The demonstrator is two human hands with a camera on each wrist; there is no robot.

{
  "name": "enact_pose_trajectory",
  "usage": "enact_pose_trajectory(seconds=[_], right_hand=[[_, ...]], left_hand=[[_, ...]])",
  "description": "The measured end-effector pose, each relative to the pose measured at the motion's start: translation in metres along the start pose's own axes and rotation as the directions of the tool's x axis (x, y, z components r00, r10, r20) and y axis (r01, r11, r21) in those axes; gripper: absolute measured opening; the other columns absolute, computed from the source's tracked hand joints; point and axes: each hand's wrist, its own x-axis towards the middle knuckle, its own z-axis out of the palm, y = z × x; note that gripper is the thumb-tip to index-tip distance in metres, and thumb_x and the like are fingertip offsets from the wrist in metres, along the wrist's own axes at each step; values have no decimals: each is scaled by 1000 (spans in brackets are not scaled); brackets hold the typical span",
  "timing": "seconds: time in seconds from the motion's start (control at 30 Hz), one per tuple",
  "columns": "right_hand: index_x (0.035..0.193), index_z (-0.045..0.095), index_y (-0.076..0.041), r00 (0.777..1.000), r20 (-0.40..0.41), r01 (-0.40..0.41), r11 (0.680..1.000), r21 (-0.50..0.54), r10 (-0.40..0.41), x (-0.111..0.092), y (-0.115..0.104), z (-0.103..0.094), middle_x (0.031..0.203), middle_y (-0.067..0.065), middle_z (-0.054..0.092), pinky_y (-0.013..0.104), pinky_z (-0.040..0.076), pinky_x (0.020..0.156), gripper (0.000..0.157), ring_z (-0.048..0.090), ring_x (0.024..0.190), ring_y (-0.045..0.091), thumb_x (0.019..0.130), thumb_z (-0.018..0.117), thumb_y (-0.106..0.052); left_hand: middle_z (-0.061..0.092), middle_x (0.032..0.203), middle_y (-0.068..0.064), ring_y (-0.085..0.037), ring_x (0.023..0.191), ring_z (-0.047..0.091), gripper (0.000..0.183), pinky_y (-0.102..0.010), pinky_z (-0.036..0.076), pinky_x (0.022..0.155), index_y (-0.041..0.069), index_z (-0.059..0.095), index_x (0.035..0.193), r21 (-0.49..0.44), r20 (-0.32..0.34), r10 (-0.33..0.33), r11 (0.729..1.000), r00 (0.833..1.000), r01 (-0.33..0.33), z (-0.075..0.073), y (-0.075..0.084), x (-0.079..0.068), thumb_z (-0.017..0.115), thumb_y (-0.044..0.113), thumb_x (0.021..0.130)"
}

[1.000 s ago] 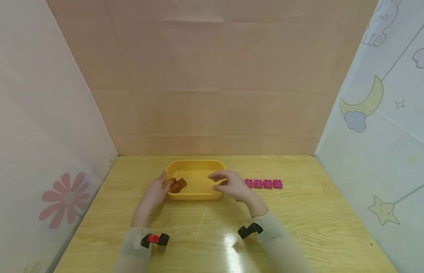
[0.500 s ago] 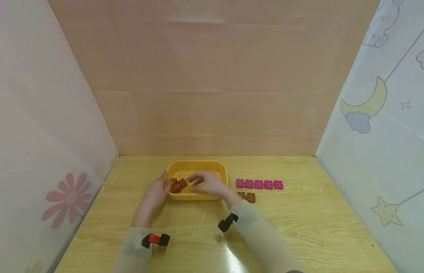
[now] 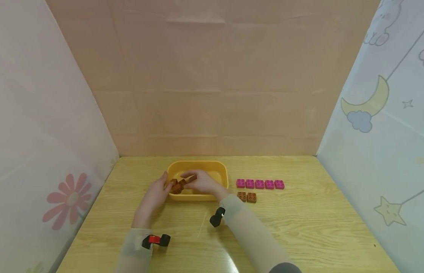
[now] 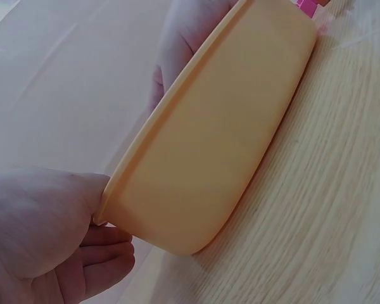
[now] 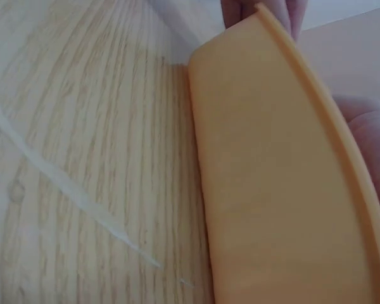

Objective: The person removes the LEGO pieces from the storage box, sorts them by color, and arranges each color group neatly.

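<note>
My left hand [image 3: 155,193] grips the left end of a yellow plastic tray [image 3: 198,197]. In the left wrist view, the thumb lies over the tray's rim while the fingers curl below it outside. Several brown toy bricks [image 3: 177,187] lie heaped inside the tray's left end, close to the left thumb. Reaching in from the right, my right hand [image 3: 204,182] has its finger and thumb parted right at the heap's right side. The tray wall [image 5: 272,164] hides the right fingertips in the right wrist view.
Pink toy bricks [image 3: 259,184] stand in a row right of the tray. Before them sit two brown bricks, the right one [image 3: 251,197] fully visible, partly beside the right sleeve [image 3: 249,227]. A tan backdrop [image 3: 212,94] and printed side walls enclose the wooden table [image 3: 317,227].
My right hand has moved left, from the tray's right rim to the brown heap, uncovering the pink row and two brown bricks on the table. The left hand stays at the tray.
</note>
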Motion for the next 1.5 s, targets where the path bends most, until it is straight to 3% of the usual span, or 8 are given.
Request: enact_pose_trajectory(seconds=[0.1, 0.3, 0.43, 0.63, 0.77, 0.9, 1.17, 1.5], right_hand=[[143, 68, -10, 1000, -10, 8, 1000, -25, -8, 3, 4, -1, 139, 8, 69, 35, 63, 87, 47, 69, 119, 23, 97, 78, -8], [153, 59, -9, 999, 53, 5, 998, -59, -2, 6, 8, 1, 146, 9, 65, 36, 60, 96, 59, 66, 128, 27, 96, 75, -1], [153, 59, -9, 999, 51, -1, 991, -131, 8, 7, 9, 2, 142, 8, 67, 35, 59, 98, 59, 65, 126, 24, 97, 75, -5], [152, 60, -9, 999, 35, -32, 990, -139, 37, 8, 8, 5, 140, 7, 68, 39, 56, 104, 58, 64, 126, 24, 97, 78, -8], [151, 61, -8, 998, 48, -39, 983, -179, 48, 6, 4, 7, 141, 9, 68, 42, 54, 107, 57, 64, 126, 27, 97, 79, -10], [153, 59, -7, 997, 61, -37, 982, -187, 49, 5, 1, 9, 142, 10, 68, 41, 55, 105, 58, 65, 125, 27, 98, 77, -8], [154, 58, -9, 997, 64, -39, 990, -132, 48, 7, 3, 8, 138, 12, 70, 31, 59, 91, 59, 68, 116, 22, 98, 74, -2], [149, 64, -10, 997, 58, -31, 983, -180, 42, 9, 5, 7, 137, 8, 71, 31, 58, 94, 51, 68, 115, 18, 99, 75, -6]], left_hand=[[39, 162, -33, -46, 144, 48, 67, -63, 43, 115, -13, 25, 163, -7, 3, -5, 1000, 1000, 5, 0, 2, 0, 53, 25, 115], [45, 156, -36, -46, 139, 54, 66, -63, 47, 112, -14, 27, 162, -20, -12, 10, 1000, 1000, -10, -2, 5, -1, 54, 22, 114], [45, 156, -36, -46, 139, 54, 65, -62, 47, 112, -14, 27, 162, -21, -12, 7, 1000, 1000, -8, -2, 5, -1, 53, 22, 115], [35, 163, -34, -48, 147, 43, 68, -63, 38, 119, -12, 23, 164, -44, 6, -15, 999, 1000, 16, -2, -1, -3, 52, 25, 115], [39, 161, -35, -48, 144, 48, 68, -63, 42, 117, -14, 24, 163, -31, 0, 10, 999, 1000, -10, -1, -4, -4, 54, 23, 115], [46, 155, -37, -49, 137, 54, 67, -63, 48, 111, -15, 27, 162, -20, -14, 30, 999, 999, -30, 0, -4, -4, 55, 21, 114], [43, 158, -36, -48, 140, 52, 66, -63, 46, 114, -15, 26, 162, -28, -4, 5, 1000, 1000, -6, 0, -1, -3, 54, 23, 115], [47, 156, -35, -46, 140, 53, 65, -63, 46, 113, -13, 27, 163, -33, -7, 12, 999, 1000, -13, 0, 1, -1, 53, 22, 115]])
